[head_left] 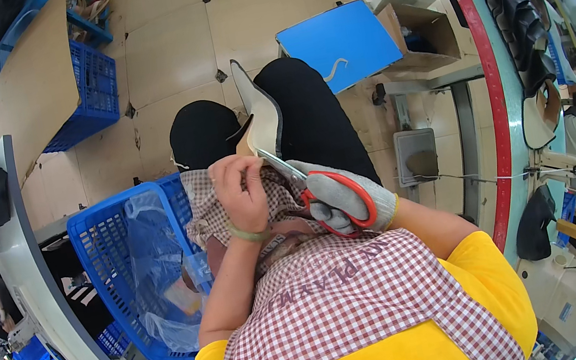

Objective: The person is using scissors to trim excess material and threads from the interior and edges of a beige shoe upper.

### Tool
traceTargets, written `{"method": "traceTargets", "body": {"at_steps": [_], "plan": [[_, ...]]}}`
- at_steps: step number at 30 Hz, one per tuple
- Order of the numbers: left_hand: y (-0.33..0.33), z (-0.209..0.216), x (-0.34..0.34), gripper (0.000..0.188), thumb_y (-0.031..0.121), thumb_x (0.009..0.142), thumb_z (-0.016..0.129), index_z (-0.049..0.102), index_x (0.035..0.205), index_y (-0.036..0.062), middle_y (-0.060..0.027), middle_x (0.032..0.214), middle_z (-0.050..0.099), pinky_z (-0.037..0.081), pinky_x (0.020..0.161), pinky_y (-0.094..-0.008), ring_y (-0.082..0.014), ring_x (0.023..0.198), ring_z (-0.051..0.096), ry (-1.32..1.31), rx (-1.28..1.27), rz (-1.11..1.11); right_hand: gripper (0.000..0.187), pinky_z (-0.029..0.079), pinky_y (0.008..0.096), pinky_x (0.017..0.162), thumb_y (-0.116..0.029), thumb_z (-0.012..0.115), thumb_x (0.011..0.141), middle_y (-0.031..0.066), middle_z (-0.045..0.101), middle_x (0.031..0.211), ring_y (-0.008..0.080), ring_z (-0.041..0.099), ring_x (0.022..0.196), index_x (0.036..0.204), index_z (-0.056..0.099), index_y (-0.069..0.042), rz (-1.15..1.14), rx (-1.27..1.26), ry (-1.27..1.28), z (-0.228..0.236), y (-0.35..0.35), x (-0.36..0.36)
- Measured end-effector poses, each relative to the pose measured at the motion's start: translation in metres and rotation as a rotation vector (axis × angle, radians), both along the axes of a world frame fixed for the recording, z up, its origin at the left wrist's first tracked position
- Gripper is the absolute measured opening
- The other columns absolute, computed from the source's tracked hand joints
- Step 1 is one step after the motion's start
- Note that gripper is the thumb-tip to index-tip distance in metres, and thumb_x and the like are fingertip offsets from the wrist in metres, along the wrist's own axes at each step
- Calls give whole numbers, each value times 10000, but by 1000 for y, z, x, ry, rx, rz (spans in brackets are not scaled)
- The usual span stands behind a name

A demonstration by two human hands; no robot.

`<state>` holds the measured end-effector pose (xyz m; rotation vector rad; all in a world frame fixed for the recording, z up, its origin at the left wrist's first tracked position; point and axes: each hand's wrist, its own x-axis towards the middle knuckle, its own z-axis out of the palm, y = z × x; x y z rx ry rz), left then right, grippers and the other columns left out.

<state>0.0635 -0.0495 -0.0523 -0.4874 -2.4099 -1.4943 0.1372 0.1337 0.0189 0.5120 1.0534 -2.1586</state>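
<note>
A shoe upper [263, 119], cream on its lining side with a dark edge, stands up between my black-clad knees. My bare left hand [240, 192] pinches its lower end, fingers closed. My right hand [352, 195], in a grey glove, is wrapped around scissors with red handles [365, 193]. The metal blades point up and left, meeting the lower edge of the upper beside my left fingertips. Whether the blades are apart is hard to make out. A checked apron [338, 290] covers my lap beneath both hands.
Left of me stands a blue plastic crate [118, 287] with clear bags in it. Ahead right is a blue-topped stand [341, 43] bearing a small curved strip. A red-edged workbench [492, 105] on the right carries stacked black pieces [519, 23]. A grey pedal [416, 156] sits below it.
</note>
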Motion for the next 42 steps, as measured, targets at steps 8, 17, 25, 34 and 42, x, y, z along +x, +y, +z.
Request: {"method": "traceTargets", "body": {"at_steps": [8,17,25,34,42], "plan": [[3,2,8,114,125,906,616,620,904,11,-2,830,576,436,678,-216,-92,755,526,-802,497,117,656,391,172,444,-447,490,955,-24,551,723,28,439,495,1485,237,-156,-50,37,-44,-15,1,11],[34,-6,28,134,122,938,570,592,954,-10,-27,882,608,495,756,-208,-94,810,594,-1075,800,-75,623,382,169,440,-465,494,950,-15,546,739,32,422,496,1469,279,-195,-117,25,-11,-36,10,28],[42,-12,36,116,111,939,567,581,973,2,-17,901,606,483,774,-208,-79,835,580,-1135,844,-92,607,367,167,425,-447,525,940,-3,561,753,47,456,515,1448,322,-183,-248,-41,-166,-37,8,34],[36,-12,40,85,87,936,560,583,967,11,-2,895,606,438,760,-185,-51,820,539,-1145,792,-219,558,360,191,407,-431,531,939,-12,545,727,53,447,497,1430,361,-228,-291,3,-213,-32,-3,30],[26,-10,41,54,77,933,562,578,922,27,39,851,551,407,732,-180,-38,780,495,-1161,684,-355,550,345,195,404,-449,531,932,-16,523,703,56,428,476,1410,368,-233,-359,55,-168,-31,-10,20]]}}
